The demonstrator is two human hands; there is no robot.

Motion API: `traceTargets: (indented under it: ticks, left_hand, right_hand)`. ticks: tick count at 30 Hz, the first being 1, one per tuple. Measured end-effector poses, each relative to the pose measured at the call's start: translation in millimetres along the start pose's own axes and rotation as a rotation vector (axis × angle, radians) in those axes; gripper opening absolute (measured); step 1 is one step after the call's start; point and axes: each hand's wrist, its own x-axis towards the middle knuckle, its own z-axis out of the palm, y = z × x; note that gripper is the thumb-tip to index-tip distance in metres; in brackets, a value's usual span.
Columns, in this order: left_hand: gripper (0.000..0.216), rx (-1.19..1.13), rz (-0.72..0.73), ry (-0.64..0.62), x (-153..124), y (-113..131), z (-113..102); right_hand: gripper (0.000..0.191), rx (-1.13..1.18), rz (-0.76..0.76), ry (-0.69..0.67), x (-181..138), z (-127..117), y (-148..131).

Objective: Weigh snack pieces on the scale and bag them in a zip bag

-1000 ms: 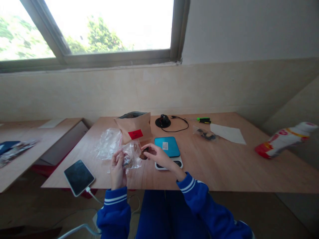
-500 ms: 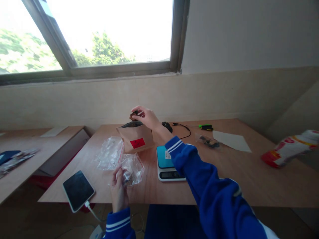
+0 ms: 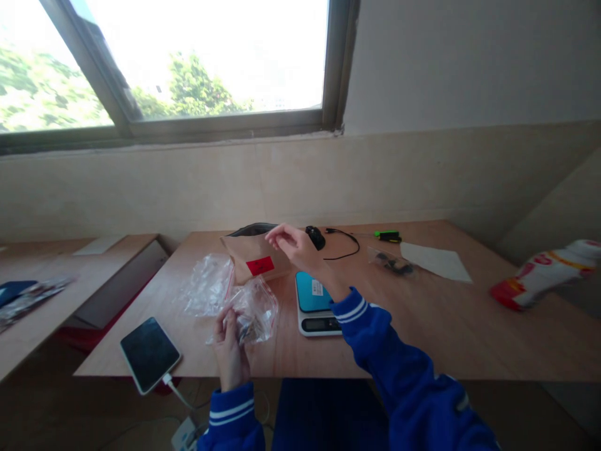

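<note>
My left hand point(image 3: 228, 341) pinches the edge of a clear zip bag point(image 3: 256, 310), which has some small dark pieces in its lower part. A second clear plastic bag point(image 3: 206, 288) lies crumpled just behind it. My right hand point(image 3: 291, 243) is in front of the right side of a brown paper pouch point(image 3: 239, 254) with a red label. Its fingers are loosely bent and apart, with nothing visible in them. The pouch stands with its dark-lined mouth open; its contents are hidden. Below my right forearm sits a kitchen scale point(image 3: 307, 294) with a blue top.
A tablet point(image 3: 150, 354) with a white cable rests at the left front edge. At the back are a black mouse-like object point(image 3: 315, 237), a black cable point(image 3: 350, 241) and a green-black screwdriver point(image 3: 387, 236). White paper point(image 3: 436, 262), a small bag point(image 3: 394, 264) and a bottle point(image 3: 539, 275) are at the right.
My right hand has let go of the dark brown piece, which is out of sight, and has moved down and right from above the pouch mouth. My left hand keeps the zip bag.
</note>
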Motion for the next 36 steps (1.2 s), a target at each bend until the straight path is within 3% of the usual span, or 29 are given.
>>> traceTargets:
  ticks: [4,8,14,17,21,26,31,33,36]
  left_hand:
    - [0.044,-0.015,0.072,-0.057,-3.3,-0.1,15.4]
    - [0.037,0.075,0.174,-0.174,-10.7,1.5,21.8]
    - [0.032,0.285,0.311,-0.218,-22.7,6.7,24.1]
    - [0.033,0.365,0.341,-0.227,-21.3,8.0,22.0]
    - [0.035,0.421,0.38,-0.185,-13.4,14.1,10.6]
    - [0.033,0.356,0.439,-0.029,2.1,31.8,-10.0]
    - [0.032,0.278,0.55,0.087,38.6,50.6,-24.1]
    - [0.033,0.242,0.574,0.109,61.0,56.2,-26.6]
    - [0.035,0.294,0.556,0.094,96.5,59.4,-28.6]
  right_hand:
    - [0.024,0.064,0.17,-0.167,-62.7,4.8,-2.7]
    - [0.022,0.098,0.263,-0.174,-99.8,14.5,5.5]
    - [0.018,0.129,0.244,-0.421,-105.5,19.1,5.4]
    - [0.007,0.052,0.252,-0.411,-102.1,21.5,1.6]
    - [0.011,0.14,0.303,-0.353,-98.0,18.4,-2.1]
    - [0.026,0.361,0.314,-0.199,-72.1,-4.2,-0.2]
    - [0.027,0.246,0.154,0.098,-4.0,-18.6,2.9]
    - [0.032,0.164,0.07,0.105,24.2,-15.5,2.8]
    - [0.035,-0.005,-0.039,-0.037,52.4,-4.9,4.6]
